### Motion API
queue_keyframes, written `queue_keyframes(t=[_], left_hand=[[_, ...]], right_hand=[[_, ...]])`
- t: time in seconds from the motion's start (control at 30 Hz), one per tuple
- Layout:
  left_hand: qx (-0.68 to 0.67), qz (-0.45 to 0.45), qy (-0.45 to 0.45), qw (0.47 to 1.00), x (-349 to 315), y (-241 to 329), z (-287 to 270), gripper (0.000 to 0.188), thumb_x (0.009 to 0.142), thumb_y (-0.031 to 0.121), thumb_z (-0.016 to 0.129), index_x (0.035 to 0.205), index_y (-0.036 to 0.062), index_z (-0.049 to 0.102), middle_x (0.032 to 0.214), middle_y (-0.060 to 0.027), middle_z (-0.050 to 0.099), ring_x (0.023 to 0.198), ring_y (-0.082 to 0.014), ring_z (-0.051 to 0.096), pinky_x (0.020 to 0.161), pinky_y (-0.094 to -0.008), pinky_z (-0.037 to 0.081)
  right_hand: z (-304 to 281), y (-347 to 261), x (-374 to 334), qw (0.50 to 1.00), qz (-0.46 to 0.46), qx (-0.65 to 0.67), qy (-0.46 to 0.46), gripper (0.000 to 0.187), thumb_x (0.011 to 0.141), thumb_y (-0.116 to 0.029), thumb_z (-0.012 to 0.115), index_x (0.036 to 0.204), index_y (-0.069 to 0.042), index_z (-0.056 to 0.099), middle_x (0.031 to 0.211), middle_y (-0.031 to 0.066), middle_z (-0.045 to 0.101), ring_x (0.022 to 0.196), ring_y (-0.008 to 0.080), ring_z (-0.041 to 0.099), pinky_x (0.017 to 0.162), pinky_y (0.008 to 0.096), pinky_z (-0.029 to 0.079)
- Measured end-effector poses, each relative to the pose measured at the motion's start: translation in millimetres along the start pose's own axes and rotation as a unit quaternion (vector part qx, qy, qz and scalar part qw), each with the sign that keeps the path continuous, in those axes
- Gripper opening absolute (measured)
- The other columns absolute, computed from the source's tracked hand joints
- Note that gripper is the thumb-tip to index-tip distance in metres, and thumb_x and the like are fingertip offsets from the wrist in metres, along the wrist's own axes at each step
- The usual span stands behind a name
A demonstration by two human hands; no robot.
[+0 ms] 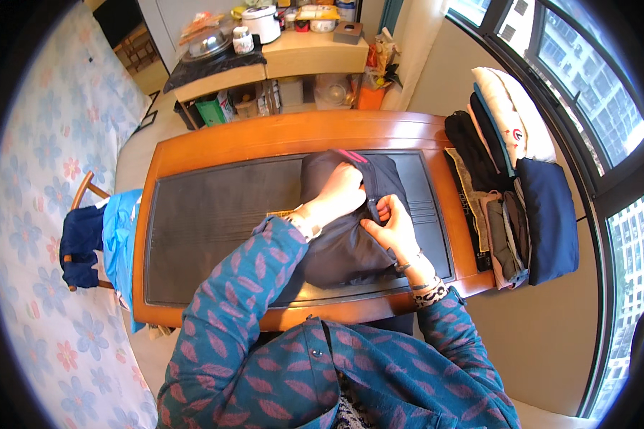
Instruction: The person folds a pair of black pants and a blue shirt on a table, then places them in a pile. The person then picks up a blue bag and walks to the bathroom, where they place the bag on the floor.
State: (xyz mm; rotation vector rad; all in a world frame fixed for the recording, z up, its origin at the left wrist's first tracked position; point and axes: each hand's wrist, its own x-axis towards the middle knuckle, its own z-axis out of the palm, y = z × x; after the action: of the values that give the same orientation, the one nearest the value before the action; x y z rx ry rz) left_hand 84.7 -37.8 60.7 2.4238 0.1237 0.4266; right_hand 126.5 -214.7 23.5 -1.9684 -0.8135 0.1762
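From my distant seat I am having the left hand curl closed on the black folded garment, its fingers gripping the cloth near the upper edge, with the tips tucked out of sight. The right hand is working just beside it, thumb and forefinger standing slightly apart at the same dark seam; I cannot tell whether they are pinching it.

The garment is lying directly under both sets of fingers and spreading toward the wearer, on the black inset of the wooden table. Pink stripes are showing just beyond the left fingers. Near the left wrist, a yellow printed strip is peeking out, its print too small to read.

Well to the right of the right fingers, a stack of folded clothes is resting at the table's end. There a dark folded garment is bearing white lettering, a cream folded textile is showing a small red mark, and a navy folded garment is lying nearest the window. Far left of the fingers, bright blue cloth is hanging over a wooden chair. Well beyond the fingertips, a labelled jar is standing near a white rice cooker.
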Motion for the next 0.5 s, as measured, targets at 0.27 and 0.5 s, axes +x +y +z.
queue_keyframes(t=[0.27, 0.5], left_hand=[[0.087, 0.161, -0.017, 0.983, -118, 52, -26, 0.084, 0.079, 0.043, 0.075, 0.139, -0.006, 0.042, 0.143, -0.027, 0.043, 0.139, -0.0393, 0.037, 0.115, -0.0448, 0.031], [-0.08, -0.021, -0.042, 0.996, -106, 42, -32, 0.06, 0.083, 0.035, 0.074, 0.123, -0.007, 0.057, 0.117, -0.0262, 0.064, 0.113, -0.0362, 0.062, 0.097, -0.0386, 0.049]], right_hand=[[2, -1, -3, 0.999, -0.013, 0.04, 0.02, 0.04, 0.067, -0.016, 0.081, 0.092, -0.006, 0.052, 0.082, 0.0069, 0.051, 0.071, 0.0185, 0.05, 0.064, 0.0299, 0.047], [-7, -16, -7, 0.996, 0.052, 0.068, 0.017, 0.027, 0.083, -0.017, 0.076, 0.099, -0.001, 0.06, 0.083, 0.0027, 0.062, 0.076, 0.0098, 0.057, 0.07, 0.025, 0.051]])
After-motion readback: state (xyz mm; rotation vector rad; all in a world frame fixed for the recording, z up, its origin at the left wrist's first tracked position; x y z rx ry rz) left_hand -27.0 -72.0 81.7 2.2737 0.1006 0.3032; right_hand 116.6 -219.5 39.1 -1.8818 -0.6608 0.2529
